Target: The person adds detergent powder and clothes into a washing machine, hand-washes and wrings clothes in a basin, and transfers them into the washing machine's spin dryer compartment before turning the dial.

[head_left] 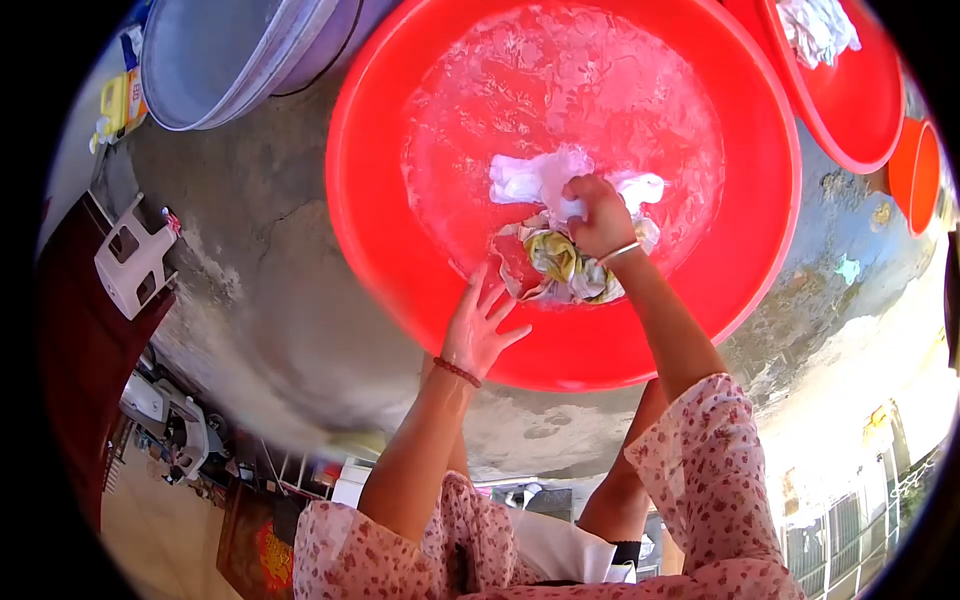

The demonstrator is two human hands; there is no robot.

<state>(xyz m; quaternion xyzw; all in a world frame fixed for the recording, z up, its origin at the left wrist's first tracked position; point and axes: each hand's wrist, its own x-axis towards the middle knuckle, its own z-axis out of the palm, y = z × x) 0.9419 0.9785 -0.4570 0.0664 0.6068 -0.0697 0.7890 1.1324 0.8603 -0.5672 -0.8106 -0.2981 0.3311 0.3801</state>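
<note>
A big red basin holds water with ripples and suds. My right hand, with a pale bangle at the wrist, is closed on a wet white cloth in the basin. Just below it lies a crumpled white cloth with yellow-green patches, partly hidden by that hand. My left hand, wearing a dark red bead bracelet, hovers over the basin's near side. Its fingers are spread and wet, and nothing is in them.
Pale purple tubs stand at the upper left, near a yellow bottle. Another red basin with white cloth sits upper right, beside an orange bucket. A white plastic stool is at the left.
</note>
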